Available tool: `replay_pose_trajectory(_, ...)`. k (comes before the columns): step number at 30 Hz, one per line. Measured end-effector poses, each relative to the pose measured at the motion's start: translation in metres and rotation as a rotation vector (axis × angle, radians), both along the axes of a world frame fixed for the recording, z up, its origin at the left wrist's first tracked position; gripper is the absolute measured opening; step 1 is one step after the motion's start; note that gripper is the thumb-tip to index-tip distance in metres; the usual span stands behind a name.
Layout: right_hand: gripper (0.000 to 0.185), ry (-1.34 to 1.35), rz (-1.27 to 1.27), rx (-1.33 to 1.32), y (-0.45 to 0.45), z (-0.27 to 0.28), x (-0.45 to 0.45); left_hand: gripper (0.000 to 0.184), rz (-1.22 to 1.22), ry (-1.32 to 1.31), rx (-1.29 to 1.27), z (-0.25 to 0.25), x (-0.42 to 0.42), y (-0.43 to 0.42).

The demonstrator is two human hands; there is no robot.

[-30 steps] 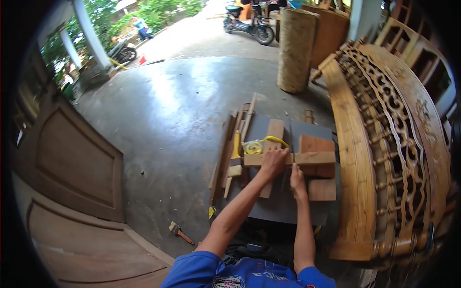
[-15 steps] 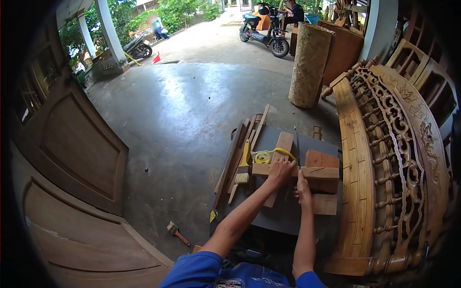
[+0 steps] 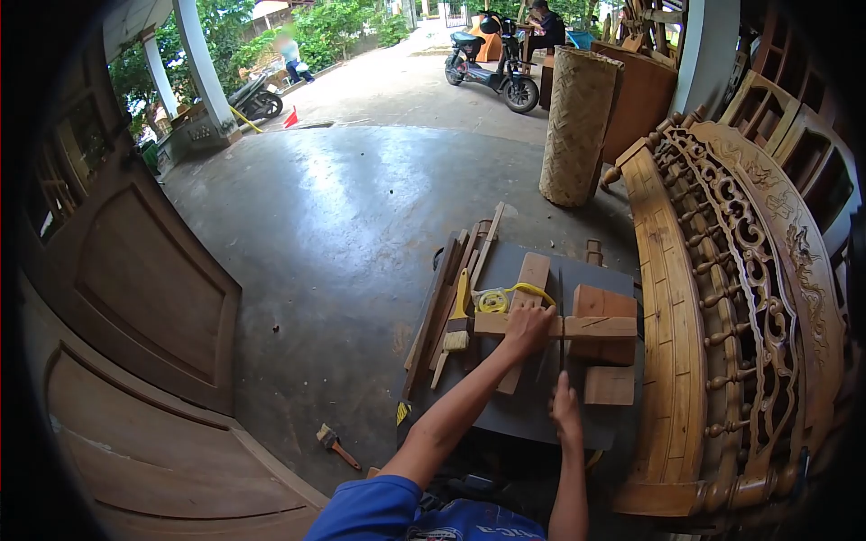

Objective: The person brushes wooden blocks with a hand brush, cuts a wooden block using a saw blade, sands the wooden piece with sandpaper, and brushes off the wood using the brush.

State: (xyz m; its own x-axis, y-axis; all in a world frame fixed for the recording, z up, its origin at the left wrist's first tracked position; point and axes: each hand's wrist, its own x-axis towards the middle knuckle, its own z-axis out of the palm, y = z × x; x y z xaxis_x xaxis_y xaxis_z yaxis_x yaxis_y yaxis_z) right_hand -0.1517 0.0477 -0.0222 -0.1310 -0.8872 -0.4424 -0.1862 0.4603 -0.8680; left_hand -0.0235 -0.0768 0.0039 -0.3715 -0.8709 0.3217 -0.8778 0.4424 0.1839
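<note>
My left hand point(image 3: 529, 327) is closed over a light wooden bar point(image 3: 600, 328) that lies crosswise on other wood pieces. In my right hand point(image 3: 566, 413) is the handle of a saw, its thin blade point(image 3: 561, 298) seen edge-on, crossing the bar just right of my left hand. Under the bar are a long wood block point(image 3: 533, 269) and a reddish block point(image 3: 603, 300). Another short block point(image 3: 610, 385) sits at the near right. A yellow tape measure point(image 3: 492, 301) and a yellow-handled paintbrush point(image 3: 458, 325) lie left of my left hand.
The dark worktable point(image 3: 487, 417) carries several wood strips point(image 3: 439, 307) along its left edge. A carved wooden headboard point(image 3: 722, 298) stands close on the right. Another brush point(image 3: 336, 445) lies on the floor near door panels point(image 3: 162, 279). Beyond are a rolled mat point(image 3: 580, 126) and a scooter point(image 3: 494, 72).
My right hand has drawn back toward my body with the saw handle, so more of the blade shows. My left hand stays on the wooden bar.
</note>
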Motion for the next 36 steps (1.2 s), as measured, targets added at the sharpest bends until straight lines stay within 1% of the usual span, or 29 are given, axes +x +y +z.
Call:
replay_pose_trajectory(3, 0.051, -0.056, -0.011, 0.068, 0.067, 0.008, -0.005, 0.036, 0.0, 0.042, 0.069, -0.006, 0.0, -0.004)
replay_pose_trajectory(7, 0.05, -0.118, -0.013, 0.13, 0.084, 0.022, -0.007, 0.034, -0.006, 0.053, 0.076, -0.006, 0.0, -0.004)
replay_pose_trajectory(9, 0.051, -0.139, -0.017, 0.129, 0.055, 0.012, -0.01, 0.024, -0.015, 0.044, 0.029, -0.007, 0.0, -0.004)
replay_pose_trajectory(10, 0.051, -0.094, -0.004, 0.101, 0.033, 0.005, -0.009, 0.019, -0.017, 0.042, 0.006, -0.007, 0.0, -0.004)
replay_pose_trajectory(11, 0.052, -0.049, 0.011, 0.074, 0.009, 0.001, -0.006, 0.024, -0.02, 0.046, 0.018, -0.007, -0.001, -0.003)
replay_pose_trajectory(13, 0.052, -0.042, 0.004, 0.056, -0.036, 0.012, 0.003, 0.035, -0.022, 0.049, 0.041, -0.008, 0.001, -0.004)
replay_pose_trajectory(16, 0.052, -0.115, -0.029, 0.074, -0.088, 0.013, 0.008, 0.035, -0.018, 0.065, -0.005, -0.017, 0.001, -0.008)
replay_pose_trajectory(18, 0.052, -0.18, -0.03, 0.112, -0.095, 0.016, 0.007, 0.034, -0.015, 0.064, 0.024, -0.01, 0.002, -0.001)
replay_pose_trajectory(20, 0.053, -0.165, -0.044, 0.087, -0.093, 0.018, 0.007, 0.032, -0.016, 0.071, 0.027, -0.005, 0.0, -0.005)
replay_pose_trajectory(22, 0.054, -0.132, -0.072, 0.077, -0.08, 0.015, 0.008, 0.032, -0.011, 0.073, 0.027, -0.009, 0.0, -0.003)
replay_pose_trajectory(23, 0.054, -0.11, -0.093, 0.068, -0.067, 0.011, 0.009, 0.018, 0.007, 0.084, -0.021, -0.009, 0.0, -0.001)
replay_pose_trajectory(24, 0.054, -0.09, -0.113, 0.049, -0.056, 0.009, 0.009, 0.017, 0.01, 0.077, -0.026, -0.007, 0.001, -0.002)
replay_pose_trajectory(26, 0.054, -0.068, -0.072, 0.105, -0.008, 0.009, 0.001, 0.017, 0.011, 0.07, -0.026, -0.005, 0.001, 0.0)
replay_pose_trajectory(27, 0.052, -0.097, -0.051, 0.145, 0.019, 0.009, -0.004, 0.031, -0.003, 0.06, 0.027, -0.008, 0.001, -0.003)
replay_pose_trajectory(30, 0.05, -0.189, -0.012, 0.198, 0.071, 0.016, -0.011, 0.032, -0.013, 0.064, 0.053, -0.005, 0.001, -0.003)
replay_pose_trajectory(33, 0.051, -0.096, 0.007, 0.181, 0.053, 0.017, -0.013, 0.032, -0.013, 0.069, 0.04, -0.008, 0.001, -0.004)
replay_pose_trajectory(35, 0.055, 0.064, 0.016, -0.062, 0.001, -0.015, -0.009, 0.032, -0.034, 0.062, 0.053, -0.003, 0.002, -0.001)
replay_pose_trajectory(36, 0.056, 0.092, -0.01, -0.08, -0.033, -0.025, -0.001, 0.032, -0.047, 0.058, 0.057, 0.0, 0.003, -0.001)
